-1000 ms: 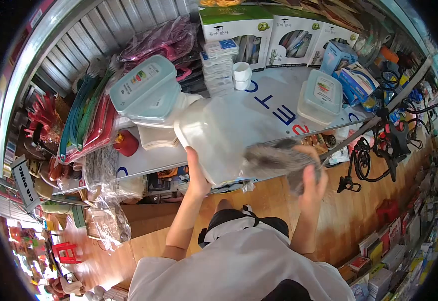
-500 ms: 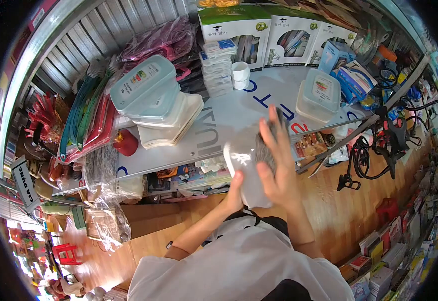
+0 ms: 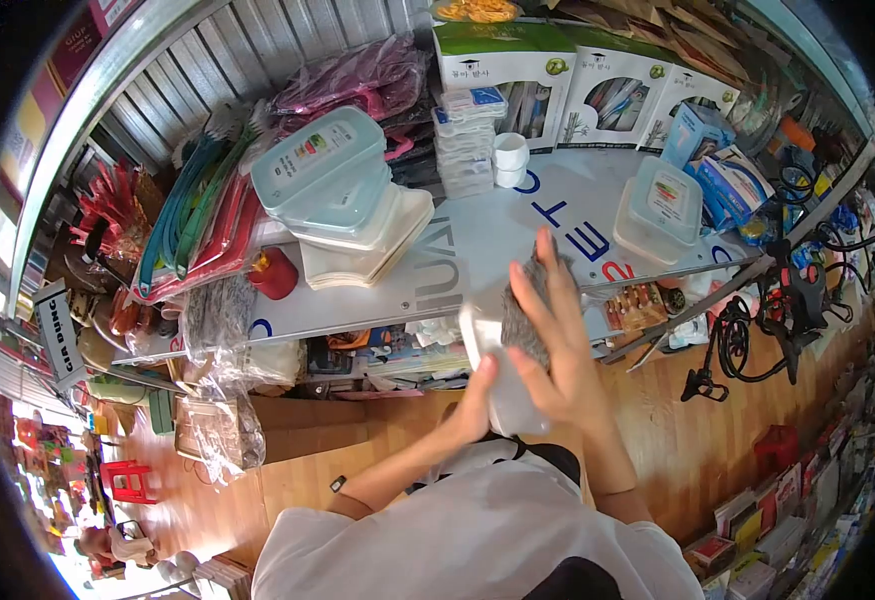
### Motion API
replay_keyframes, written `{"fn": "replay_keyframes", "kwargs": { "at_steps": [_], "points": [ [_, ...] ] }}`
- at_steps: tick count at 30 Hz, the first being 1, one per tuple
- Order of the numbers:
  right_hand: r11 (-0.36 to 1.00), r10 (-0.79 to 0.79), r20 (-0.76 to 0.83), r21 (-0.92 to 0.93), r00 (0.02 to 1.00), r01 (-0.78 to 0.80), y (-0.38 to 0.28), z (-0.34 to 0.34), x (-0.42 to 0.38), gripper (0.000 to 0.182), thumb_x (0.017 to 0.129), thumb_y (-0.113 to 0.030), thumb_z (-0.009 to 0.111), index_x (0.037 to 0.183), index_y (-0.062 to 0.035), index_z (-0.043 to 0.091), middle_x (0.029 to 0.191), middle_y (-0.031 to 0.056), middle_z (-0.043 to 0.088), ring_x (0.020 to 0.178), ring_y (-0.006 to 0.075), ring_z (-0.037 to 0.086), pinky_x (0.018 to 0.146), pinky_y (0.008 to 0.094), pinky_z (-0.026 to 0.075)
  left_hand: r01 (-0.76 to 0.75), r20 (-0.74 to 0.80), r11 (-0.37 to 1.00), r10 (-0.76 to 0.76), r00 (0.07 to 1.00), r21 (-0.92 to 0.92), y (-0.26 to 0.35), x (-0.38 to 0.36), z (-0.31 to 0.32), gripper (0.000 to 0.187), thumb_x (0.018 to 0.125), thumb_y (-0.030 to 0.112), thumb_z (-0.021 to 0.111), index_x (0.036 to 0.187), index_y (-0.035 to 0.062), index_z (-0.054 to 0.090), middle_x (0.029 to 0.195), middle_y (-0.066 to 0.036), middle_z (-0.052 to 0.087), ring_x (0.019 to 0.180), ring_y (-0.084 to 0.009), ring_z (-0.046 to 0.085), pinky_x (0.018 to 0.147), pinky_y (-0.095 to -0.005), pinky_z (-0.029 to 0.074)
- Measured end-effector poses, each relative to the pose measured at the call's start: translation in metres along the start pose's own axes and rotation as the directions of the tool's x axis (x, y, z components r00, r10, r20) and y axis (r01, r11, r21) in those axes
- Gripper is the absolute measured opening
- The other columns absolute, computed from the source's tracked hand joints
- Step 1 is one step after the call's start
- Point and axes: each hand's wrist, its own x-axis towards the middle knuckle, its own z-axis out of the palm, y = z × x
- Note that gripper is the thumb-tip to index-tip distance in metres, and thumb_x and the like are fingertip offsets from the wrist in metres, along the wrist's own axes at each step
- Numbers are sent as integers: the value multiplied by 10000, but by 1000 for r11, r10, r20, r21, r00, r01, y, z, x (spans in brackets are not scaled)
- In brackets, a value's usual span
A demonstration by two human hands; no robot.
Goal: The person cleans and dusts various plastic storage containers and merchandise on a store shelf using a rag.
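1. While the left hand (image 3: 472, 408) clamped a translucent container (image 3: 515, 408), the right hand (image 3: 569, 375) lay over a grey cloth (image 3: 522, 335) against it, fingers extended; whether it gripped could not be told.
2. The container was between a white shirt (image 3: 457, 540) and the shelf (image 3: 497, 230).
3. Stacked containers (image 3: 342, 200) stood shelf-left, a lidded container (image 3: 662, 208) shelf-right.

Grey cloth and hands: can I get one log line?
left hand: holds container | right hand: grey cloth against container | shelf: lidded box
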Motion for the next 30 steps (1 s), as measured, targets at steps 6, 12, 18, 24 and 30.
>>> {"fn": "replay_keyframes", "kwargs": {
  "at_steps": [6, 12, 18, 24, 30],
  "points": [
    [961, 178, -66, 228, 982, -158, 18, -7, -2, 521, 924, -164, 530, 1413, -18, 432, 1479, 244, 359, 1361, 387, 358, 1122, 438, 251, -101, 39, 995, 102, 994, -23, -7, -2, -4, 950, 878, 756, 297, 1481, 26, 223, 1449, -167, 378, 1312, -290, 423, 1096, -416, 337],
    [941, 249, -57, 248, 967, -228, -6, 35, -38, 563, 963, -137, 502, 1458, 44, 305, 1487, 261, 327, 1387, 397, 312, 1140, 429, 217, -478, -344, 878, 443, 828, -18, 46, 13, -1, 913, 876, 753, 336, 1460, 55, 267, 1408, -139, 414, 1277, -291, 438, 1049, -426, 379],
    [833, 244, 153, 472, 958, -288, -10, 50, -65, 572, 876, 11, 538, 1423, 38, 371, 1422, 219, 448, 1319, 327, 438, 1083, 362, 327, -735, -477, 603, 768, 428, 311, 110, 24, -16, 830, 917, 657, 411, 1462, 50, 257, 1422, -139, 403, 1265, -294, 448, 1049, -418, 385],
    [729, 322, 258, 546, 911, -412, 5, 39, -81, 606, 818, 55, 508, 1413, -29, 434, 1412, 184, 476, 1302, 306, 460, 1075, 342, 336, -296, 173, -103, 960, 221, 950, 269, 25, -57, 930, 758, 411, 787, 1450, -6, 327, 1286, -179, 520, 1210, -290, 492, 1029, -435, 386],
    [663, 422, 223, 585, 878, -467, 18, 34, -89, 554, 824, 49, 510, 1373, -13, 478, 1361, 177, 529, 1275, 260, 490, 1065, 336, 349, 176, 177, -470, 613, 770, 865, 327, 38, -93, 936, 617, 577, 801, 1340, 49, 529, 1167, -169, 621, 1198, -329, 522, 1053, -439, 345]
  ]
}}
